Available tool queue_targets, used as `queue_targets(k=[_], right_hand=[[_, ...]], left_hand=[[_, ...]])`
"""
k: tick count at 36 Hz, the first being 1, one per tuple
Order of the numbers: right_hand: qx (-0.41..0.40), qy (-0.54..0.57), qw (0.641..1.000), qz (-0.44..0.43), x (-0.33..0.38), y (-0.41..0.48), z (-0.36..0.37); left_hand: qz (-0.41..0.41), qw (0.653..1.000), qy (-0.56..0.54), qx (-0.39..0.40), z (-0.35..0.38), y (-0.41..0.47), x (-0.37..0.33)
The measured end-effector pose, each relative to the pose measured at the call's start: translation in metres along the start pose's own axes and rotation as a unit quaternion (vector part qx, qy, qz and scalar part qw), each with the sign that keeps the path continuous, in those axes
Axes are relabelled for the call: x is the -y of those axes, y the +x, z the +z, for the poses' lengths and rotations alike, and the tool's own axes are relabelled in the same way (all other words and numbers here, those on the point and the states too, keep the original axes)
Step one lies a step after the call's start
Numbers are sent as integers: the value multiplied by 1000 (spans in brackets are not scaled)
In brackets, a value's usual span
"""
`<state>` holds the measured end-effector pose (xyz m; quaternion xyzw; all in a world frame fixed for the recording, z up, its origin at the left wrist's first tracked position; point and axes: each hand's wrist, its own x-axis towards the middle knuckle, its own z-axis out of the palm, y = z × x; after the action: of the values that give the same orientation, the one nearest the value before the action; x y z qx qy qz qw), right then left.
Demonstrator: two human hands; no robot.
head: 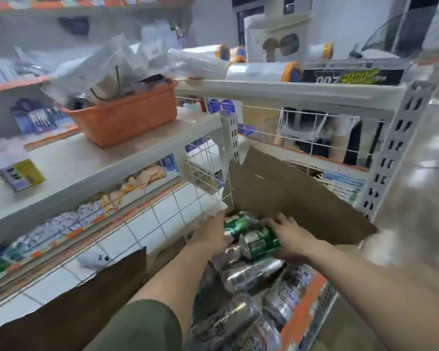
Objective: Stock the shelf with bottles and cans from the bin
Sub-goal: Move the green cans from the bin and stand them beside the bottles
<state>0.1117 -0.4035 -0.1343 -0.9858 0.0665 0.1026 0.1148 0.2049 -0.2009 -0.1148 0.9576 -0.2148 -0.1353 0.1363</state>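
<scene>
A cardboard box with open flaps sits low at the centre, full of lying cans. My right hand grips a green can held on its side above the pile. My left hand reaches in beside it, fingers on another green can; whether they curl round it is hidden. Several silver cans lie below, toward me. The white shelf runs along the left.
An orange basket of packets stands on the left shelf, with a small blue-yellow box nearer me. A wire rack and a perforated upright flank the box. Rolls of film lie on the upper shelf. A person stands behind the rack.
</scene>
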Motion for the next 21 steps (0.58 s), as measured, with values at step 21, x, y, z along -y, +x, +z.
queue_targets(k=[21], right_hand=[[-118, 189, 974, -52, 45, -28, -37]], left_hand=[[-42, 996, -80, -29, -51, -39, 21]])
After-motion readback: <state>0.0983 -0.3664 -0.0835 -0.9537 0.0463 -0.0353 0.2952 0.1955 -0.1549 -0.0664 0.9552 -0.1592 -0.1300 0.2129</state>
